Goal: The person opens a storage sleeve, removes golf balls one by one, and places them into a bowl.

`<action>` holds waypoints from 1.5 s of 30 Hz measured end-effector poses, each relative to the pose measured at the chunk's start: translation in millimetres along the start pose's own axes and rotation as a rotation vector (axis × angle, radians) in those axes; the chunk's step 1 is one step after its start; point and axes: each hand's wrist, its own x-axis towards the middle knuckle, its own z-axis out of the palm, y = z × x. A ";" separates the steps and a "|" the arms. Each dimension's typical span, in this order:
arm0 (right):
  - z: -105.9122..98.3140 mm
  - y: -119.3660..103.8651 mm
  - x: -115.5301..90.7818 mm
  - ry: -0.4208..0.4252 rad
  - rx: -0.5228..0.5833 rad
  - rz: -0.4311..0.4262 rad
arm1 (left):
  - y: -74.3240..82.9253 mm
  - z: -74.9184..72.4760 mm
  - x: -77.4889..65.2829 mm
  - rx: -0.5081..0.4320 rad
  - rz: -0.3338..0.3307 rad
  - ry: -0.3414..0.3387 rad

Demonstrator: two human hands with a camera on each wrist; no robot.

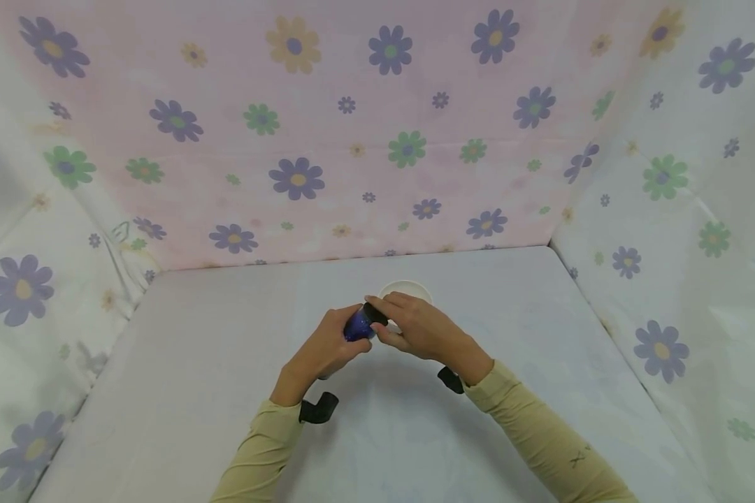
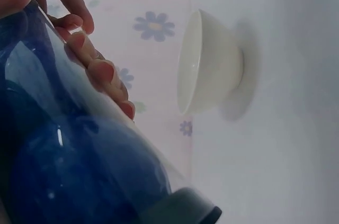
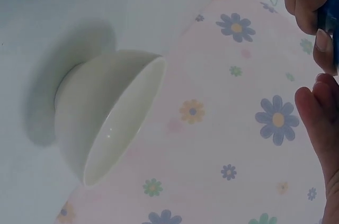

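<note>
My left hand grips a glossy blue bottle, which tilts above the table with its black cap toward the right. The fingers and thumb of my right hand pinch the cap. Large in the left wrist view, the bottle's blue body has left fingertips wrapped along its far side. In the right wrist view only a strip of the blue bottle shows at the edge. A white bowl stands upright on the table just beyond my hands, partly hidden by the right one in the head view.
A white cloth covers the table. Flower-patterned fabric rises as walls at the back and on both sides. Black wrist straps or mounts stick out below my sleeves.
</note>
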 end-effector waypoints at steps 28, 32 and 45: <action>-6.4 0.3 5.4 -0.050 0.207 0.097 | -9.1 3.1 1.0 0.002 0.130 0.088; -7.6 1.5 4.1 -0.016 0.143 0.120 | -8.9 3.5 1.1 0.025 0.131 0.145; -7.5 2.5 -0.8 -0.108 0.023 0.009 | -4.2 0.5 -7.5 -0.018 -0.030 0.004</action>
